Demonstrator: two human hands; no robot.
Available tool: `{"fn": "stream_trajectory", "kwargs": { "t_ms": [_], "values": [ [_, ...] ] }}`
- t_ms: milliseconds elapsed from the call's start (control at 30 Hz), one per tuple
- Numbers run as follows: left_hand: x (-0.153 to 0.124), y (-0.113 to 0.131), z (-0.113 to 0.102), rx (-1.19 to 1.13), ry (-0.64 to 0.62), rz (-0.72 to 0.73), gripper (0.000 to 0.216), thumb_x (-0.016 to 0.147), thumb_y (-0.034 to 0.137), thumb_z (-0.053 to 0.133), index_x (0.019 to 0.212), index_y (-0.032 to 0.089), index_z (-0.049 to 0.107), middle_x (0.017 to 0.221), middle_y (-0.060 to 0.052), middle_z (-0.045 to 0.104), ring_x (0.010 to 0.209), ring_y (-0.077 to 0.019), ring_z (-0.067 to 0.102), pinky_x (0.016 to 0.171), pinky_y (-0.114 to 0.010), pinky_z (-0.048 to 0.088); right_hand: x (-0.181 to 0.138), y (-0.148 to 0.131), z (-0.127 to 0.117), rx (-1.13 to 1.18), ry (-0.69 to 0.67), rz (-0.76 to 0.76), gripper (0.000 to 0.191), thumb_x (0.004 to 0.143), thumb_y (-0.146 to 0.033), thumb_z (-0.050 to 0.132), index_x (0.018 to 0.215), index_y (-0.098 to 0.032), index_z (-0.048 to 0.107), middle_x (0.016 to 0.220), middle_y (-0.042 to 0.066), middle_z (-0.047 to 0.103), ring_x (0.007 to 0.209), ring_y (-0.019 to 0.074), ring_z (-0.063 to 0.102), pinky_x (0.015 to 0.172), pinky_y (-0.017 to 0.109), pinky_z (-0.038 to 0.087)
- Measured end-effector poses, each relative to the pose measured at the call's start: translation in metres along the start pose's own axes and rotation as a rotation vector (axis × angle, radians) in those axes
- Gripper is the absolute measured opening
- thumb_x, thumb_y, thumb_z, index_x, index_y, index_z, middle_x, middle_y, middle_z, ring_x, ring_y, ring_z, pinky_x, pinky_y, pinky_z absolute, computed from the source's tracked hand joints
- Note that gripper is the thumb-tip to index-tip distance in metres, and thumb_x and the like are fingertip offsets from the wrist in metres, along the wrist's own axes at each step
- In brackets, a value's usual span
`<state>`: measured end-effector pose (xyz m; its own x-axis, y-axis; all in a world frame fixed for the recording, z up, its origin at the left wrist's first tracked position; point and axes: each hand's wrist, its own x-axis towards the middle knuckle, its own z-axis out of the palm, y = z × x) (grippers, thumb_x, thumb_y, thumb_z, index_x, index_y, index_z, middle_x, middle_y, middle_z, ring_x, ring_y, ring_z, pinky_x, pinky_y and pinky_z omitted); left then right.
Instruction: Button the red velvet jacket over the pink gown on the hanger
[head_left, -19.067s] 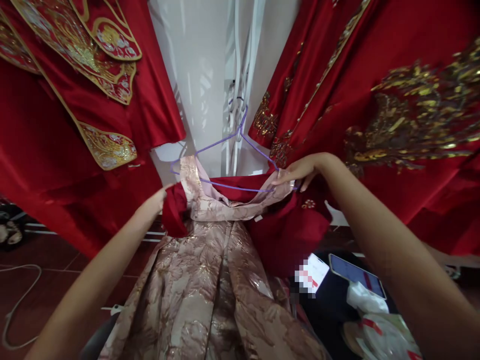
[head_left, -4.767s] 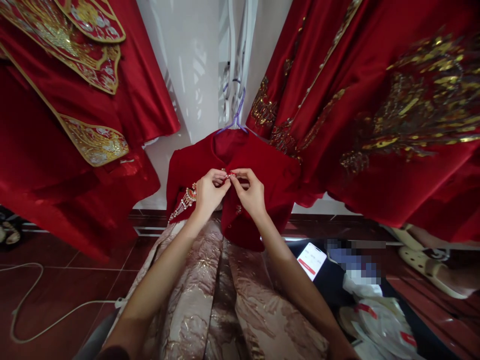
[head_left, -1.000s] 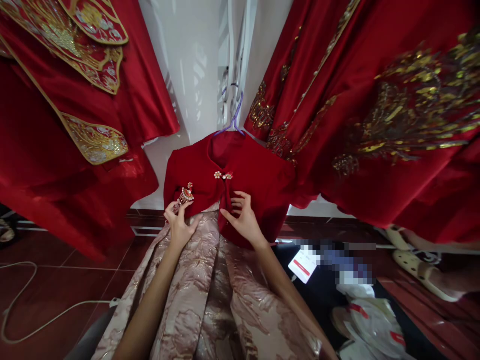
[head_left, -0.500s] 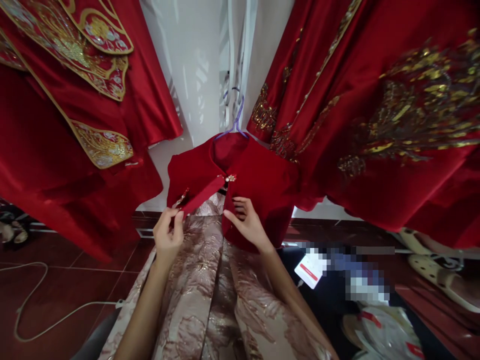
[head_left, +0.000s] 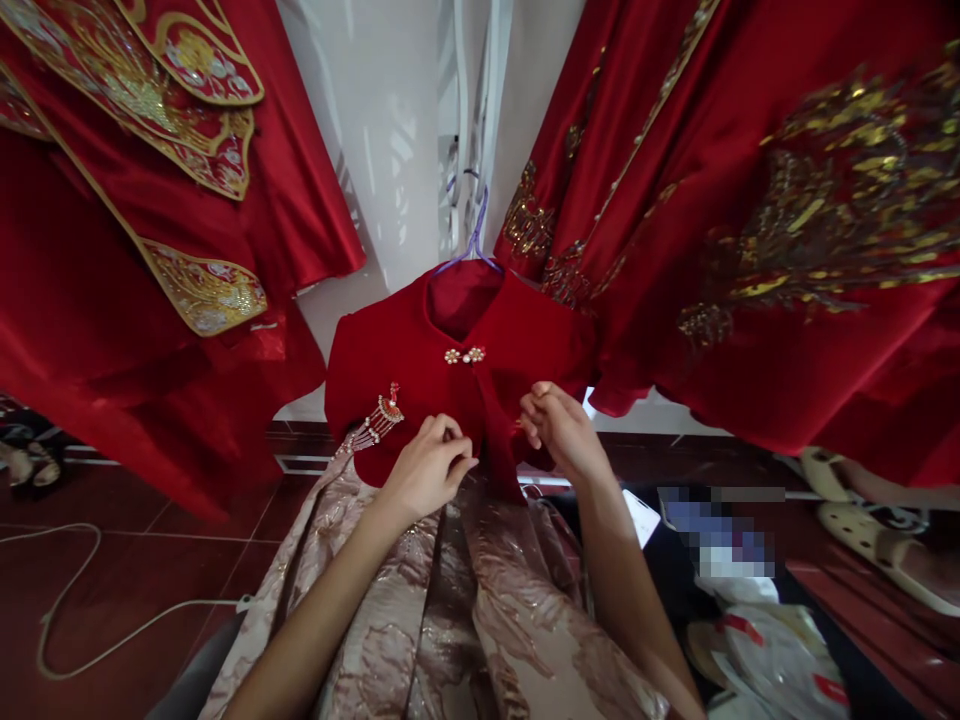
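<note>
A short red jacket [head_left: 420, 355] hangs on a purple hanger [head_left: 475, 240] over a pink and gold brocade skirt [head_left: 442, 610]. A pearl clasp [head_left: 463, 355] joins its front at the neck, and a gold tassel brooch [head_left: 379, 418] is pinned on its left panel. My left hand [head_left: 427, 465] is closed, pinching the lower edge of the left front panel. At the inner edge of the right panel my right hand [head_left: 559, 425] is closed on the red fabric.
Red robes with gold embroidery [head_left: 787, 220] hang on the right and more [head_left: 150, 200] on the left, against a white wall [head_left: 390, 150]. A white cable [head_left: 90, 620] lies on the dark red floor. Papers, bags [head_left: 757, 650] and a sandal [head_left: 877, 540] lie low right.
The left front panel, which my left hand had lifted, now hangs flat with the brooch showing. Both hands have moved in to the jacket's lower front edges and closed on them.
</note>
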<state>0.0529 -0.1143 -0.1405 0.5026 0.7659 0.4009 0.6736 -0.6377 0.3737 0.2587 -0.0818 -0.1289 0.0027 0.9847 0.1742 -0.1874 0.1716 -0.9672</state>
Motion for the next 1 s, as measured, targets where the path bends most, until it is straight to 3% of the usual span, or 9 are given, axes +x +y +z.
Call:
{"fn": "stream_trajectory", "kwargs": {
  "t_ms": [167,300,500,600,700,767,833,933,1000],
  "values": [
    [0.016,0.000,0.005,0.027,-0.049,0.013,0.013,0.086,0.023,0.050,0.081,0.018,0.061,0.098,-0.008,0.051,0.092,-0.0220,0.052,0.082,-0.038,0.048,-0.005,0.016,0.020,-0.287,-0.090,-0.091,0.052,0.067,-0.041,0.071,0.107,-0.024,0.043,0.101,0.006,0.058,0.082,0.0166,0.059,0.068,0.030,0.052],
    [0.014,-0.007,0.012,-0.153,-0.088,0.032,0.015,0.086,0.032,0.053,0.086,0.019,0.061,0.111,-0.008,0.048,0.107,-0.0224,0.051,0.093,-0.039,0.045,-0.003,0.039,0.032,-0.448,-0.053,-0.207,0.032,0.074,-0.037,0.063,0.097,-0.021,0.047,0.089,0.004,0.060,0.083,0.0174,0.060,0.078,0.032,0.050],
    [0.014,-0.031,0.037,-0.322,0.024,-0.036,0.018,0.083,0.017,0.052,0.100,0.018,0.047,0.148,-0.013,0.014,0.142,-0.0237,0.014,0.113,-0.039,0.025,-0.010,0.013,0.015,-0.453,0.051,-0.193,0.023,0.074,-0.031,0.064,0.087,-0.020,0.048,0.074,0.000,0.059,0.064,0.0130,0.056,0.060,0.024,0.046],
    [0.017,-0.037,0.046,-0.363,0.089,-0.094,0.030,0.082,0.012,0.047,0.111,0.018,0.040,0.149,-0.015,0.017,0.138,-0.0220,0.027,0.110,-0.042,0.030,-0.021,-0.010,0.014,-0.307,0.002,-0.223,0.025,0.075,-0.029,0.066,0.091,-0.022,0.047,0.075,-0.002,0.055,0.064,0.0102,0.053,0.057,0.020,0.044],
    [0.019,-0.039,0.041,-0.494,0.111,-0.153,0.033,0.084,0.018,0.048,0.116,0.021,0.040,0.141,-0.013,0.036,0.120,-0.0205,0.050,0.092,-0.038,0.049,-0.029,-0.020,0.023,-0.284,-0.125,-0.260,0.022,0.076,-0.025,0.065,0.094,-0.022,0.052,0.075,-0.002,0.052,0.068,0.0091,0.052,0.061,0.019,0.044],
    [0.018,-0.042,0.032,-0.608,0.213,-0.217,0.027,0.085,0.025,0.049,0.112,0.021,0.045,0.121,-0.010,0.054,0.099,-0.0164,0.060,0.073,-0.028,0.055,-0.033,-0.019,0.031,-0.291,-0.210,-0.247,0.020,0.078,-0.025,0.064,0.097,-0.022,0.056,0.077,-0.002,0.052,0.069,0.0088,0.052,0.062,0.019,0.045],
    [0.017,-0.048,0.021,-0.637,0.446,-0.306,0.023,0.085,0.030,0.051,0.105,0.020,0.049,0.103,-0.007,0.057,0.080,-0.0117,0.060,0.059,-0.021,0.053,-0.035,-0.017,0.039,-0.286,-0.280,-0.205,0.022,0.081,-0.026,0.061,0.103,-0.022,0.059,0.083,0.000,0.056,0.064,0.0077,0.052,0.058,0.019,0.046],
    [0.014,-0.062,0.010,-0.512,0.786,-0.395,0.031,0.080,0.029,0.058,0.106,0.019,0.047,0.110,-0.008,0.047,0.076,-0.0091,0.055,0.056,-0.019,0.051,-0.037,-0.013,0.049,-0.237,-0.287,-0.170,0.020,0.084,-0.028,0.057,0.103,-0.023,0.062,0.094,0.002,0.060,0.057,0.0059,0.051,0.050,0.019,0.047],
    [0.012,-0.073,0.010,-0.461,0.846,-0.414,0.040,0.075,0.023,0.062,0.111,0.019,0.043,0.118,-0.011,0.040,0.080,-0.0094,0.054,0.060,-0.020,0.052,-0.037,-0.010,0.055,-0.180,-0.250,-0.174,0.018,0.083,-0.027,0.058,0.100,-0.023,0.063,0.101,0.003,0.061,0.061,0.0066,0.054,0.053,0.020,0.051]
  ]
}}
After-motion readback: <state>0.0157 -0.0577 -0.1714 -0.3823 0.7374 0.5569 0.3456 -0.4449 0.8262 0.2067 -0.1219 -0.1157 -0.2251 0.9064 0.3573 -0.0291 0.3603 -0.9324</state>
